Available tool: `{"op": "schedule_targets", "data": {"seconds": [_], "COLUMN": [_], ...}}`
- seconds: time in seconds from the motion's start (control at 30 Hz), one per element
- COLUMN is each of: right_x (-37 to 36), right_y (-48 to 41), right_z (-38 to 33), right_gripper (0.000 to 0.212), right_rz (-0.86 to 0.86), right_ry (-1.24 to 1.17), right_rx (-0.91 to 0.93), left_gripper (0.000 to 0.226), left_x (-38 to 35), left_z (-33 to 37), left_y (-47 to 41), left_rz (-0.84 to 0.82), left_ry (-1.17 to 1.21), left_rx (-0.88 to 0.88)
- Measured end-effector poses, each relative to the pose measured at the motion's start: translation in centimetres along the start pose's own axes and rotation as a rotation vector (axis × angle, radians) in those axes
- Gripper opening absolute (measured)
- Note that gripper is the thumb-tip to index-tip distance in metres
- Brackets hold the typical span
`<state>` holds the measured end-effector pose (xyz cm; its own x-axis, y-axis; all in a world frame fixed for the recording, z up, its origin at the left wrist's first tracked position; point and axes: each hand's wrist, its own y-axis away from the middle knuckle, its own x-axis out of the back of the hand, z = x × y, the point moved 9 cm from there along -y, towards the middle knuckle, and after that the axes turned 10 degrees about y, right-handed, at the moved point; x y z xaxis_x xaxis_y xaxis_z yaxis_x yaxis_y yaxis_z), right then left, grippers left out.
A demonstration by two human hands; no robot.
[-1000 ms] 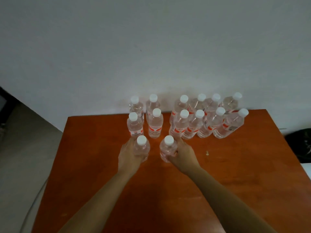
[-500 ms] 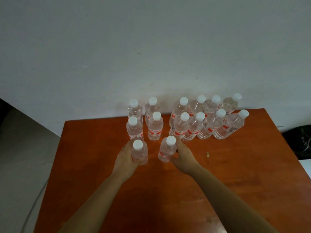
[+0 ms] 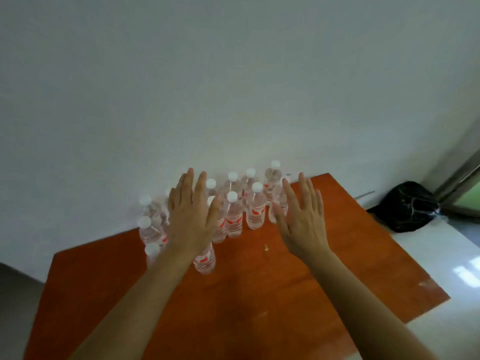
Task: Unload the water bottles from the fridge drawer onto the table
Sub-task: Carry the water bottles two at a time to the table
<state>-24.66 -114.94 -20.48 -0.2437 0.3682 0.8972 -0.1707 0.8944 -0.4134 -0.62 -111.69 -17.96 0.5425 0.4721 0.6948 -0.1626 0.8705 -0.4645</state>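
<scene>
Grey floor (image 3: 15,294) left of the table. Orange-brown wooden table (image 3: 259,307) fills the lower middle, top scuffed, a pale mark near its right edge. Plain white wall (image 3: 233,87) directly behind the table's far edge. Tiny pale scrap (image 3: 266,247) lies on the table about mid-width. Black bag (image 3: 407,206) on the floor past the table's far right corner, glossy white floor (image 3: 462,281) right of the table, metal door frame (image 3: 462,178) beyond the bag, farthest from the table. Water bottles (image 3: 255,211) stand upright in a tight cluster at the table's far edge, on its left-to-middle part, rows touching or just beside each other. They are clear plastic with white caps and red-white labels, clear water inside, and look full. Leftmost ones blurred; exact count cannot be told, some hidden. One front bottle (image 3: 205,258) stands nearer the table's centre than the rest, top hidden by the wrist. Left hand (image 3: 189,216) raised over the table in front of the cluster's left part, back to camera, fingers straight and apart, holding nothing. Right hand (image 3: 304,219) raised over the table at the cluster's right end, fingers straight and spread, holding nothing. Both forearms bare, reaching in from the table's near edge.
</scene>
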Motion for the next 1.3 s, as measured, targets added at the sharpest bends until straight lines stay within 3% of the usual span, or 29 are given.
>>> {"op": "schedule_targets", "data": {"seconds": [0.23,0.5,0.93,1.3], "right_x": [17.5,33.1,47.1,58.6], "right_y": [8.7,28.1,54.9,74.6], "right_z": [18.7,38.8,62.5,78.7], "right_gripper": [0.071,0.081,0.086,0.093], "right_rz": [0.302,0.42,0.419,0.319], "right_ry": [0.214,0.415,0.726,0.957], "right_rx": [-0.275,-0.558,-0.964,-1.286], "left_gripper": [0.067,0.072,0.071,0.078], "left_x": [-5.2,-15.2,-31.2,-43.3], "left_z": [25.1,53.4,86.8,113.6], "left_y": [1.1,12.9,34.8,54.7], "left_rz": [-0.009,-0.173,-0.44,-0.744], "left_ry": [0.041,0.153,0.37,0.535], "left_rx": [-0.357,-0.666,-1.113,-1.282]}}
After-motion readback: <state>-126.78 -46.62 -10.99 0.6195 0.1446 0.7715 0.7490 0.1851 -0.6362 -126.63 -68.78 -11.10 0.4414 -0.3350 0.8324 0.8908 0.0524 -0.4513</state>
